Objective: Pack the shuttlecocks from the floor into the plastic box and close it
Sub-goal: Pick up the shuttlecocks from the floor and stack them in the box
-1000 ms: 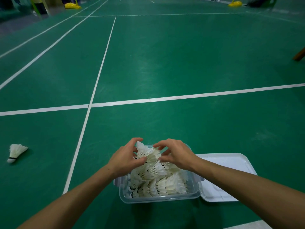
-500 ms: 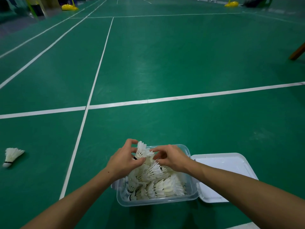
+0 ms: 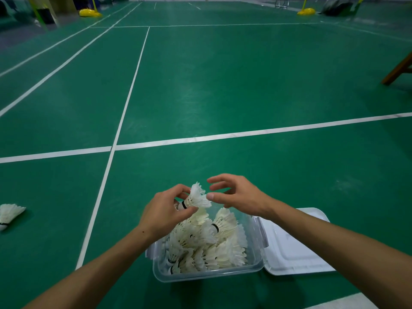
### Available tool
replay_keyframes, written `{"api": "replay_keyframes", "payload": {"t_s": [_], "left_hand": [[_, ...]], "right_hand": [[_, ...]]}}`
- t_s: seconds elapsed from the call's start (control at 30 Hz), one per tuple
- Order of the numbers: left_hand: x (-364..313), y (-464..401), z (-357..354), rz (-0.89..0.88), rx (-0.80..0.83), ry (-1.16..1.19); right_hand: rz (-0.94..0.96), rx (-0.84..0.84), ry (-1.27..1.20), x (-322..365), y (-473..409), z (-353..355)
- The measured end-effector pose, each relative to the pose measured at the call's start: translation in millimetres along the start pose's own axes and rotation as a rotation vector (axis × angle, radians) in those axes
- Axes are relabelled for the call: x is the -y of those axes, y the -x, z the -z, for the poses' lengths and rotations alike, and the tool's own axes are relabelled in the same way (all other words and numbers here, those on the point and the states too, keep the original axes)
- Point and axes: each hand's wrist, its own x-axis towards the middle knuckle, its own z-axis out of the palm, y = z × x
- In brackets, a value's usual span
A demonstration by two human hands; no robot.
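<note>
A clear plastic box [image 3: 209, 275] stands on the green floor in front of me, piled with several white shuttlecocks [image 3: 214, 246]. Its white lid [image 3: 294, 248] lies flat on the floor against the box's right side. My left hand [image 3: 165, 212] pinches one shuttlecock [image 3: 196, 198] by its cork end, above the box's far left corner. My right hand [image 3: 238, 192] hovers just right of that shuttlecock, fingers spread and relaxed, the thumb tip at the feathers. One more shuttlecock [image 3: 9, 214] lies on the floor at the far left.
White court lines [image 3: 200, 138] cross the floor ahead. Yellow post bases [image 3: 89, 12] stand far back left and right. A wooden leg [image 3: 399, 70] juts in at the right edge. A dark bag [image 3: 334, 5] sits at the back right.
Both hands have risen from the pile. My left hand has lifted one shuttlecock clear of the heap, and my right hand has let go and spread its fingers.
</note>
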Motion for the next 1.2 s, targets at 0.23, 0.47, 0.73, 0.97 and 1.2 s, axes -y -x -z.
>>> {"api": "replay_keyframes", "payload": {"t_s": [0.23,0.47,0.73,0.97,1.2], "left_hand": [[-16.1,-6.2,-0.5,-0.072,0.004,-0.103],[-18.1,-5.8,-7.4,-0.067,0.040,-0.098],[-1.8,-7.3,-5.2,-0.028,0.060,-0.068],[6.4,-1.2,-9.3,-0.024,0.081,-0.117],[8.6,-0.4,-10.3,-0.033,0.096,-0.125]], "right_hand": [[-0.009,0.036,-0.095,1.7,4.0,2.4],[-0.005,-0.005,-0.055,-4.5,3.5,-2.6],[0.018,-0.102,0.063,-17.2,6.7,12.6],[0.069,0.004,0.401,-16.0,1.1,6.8],[0.034,-0.004,0.377,-27.6,-1.3,-10.5]]}}
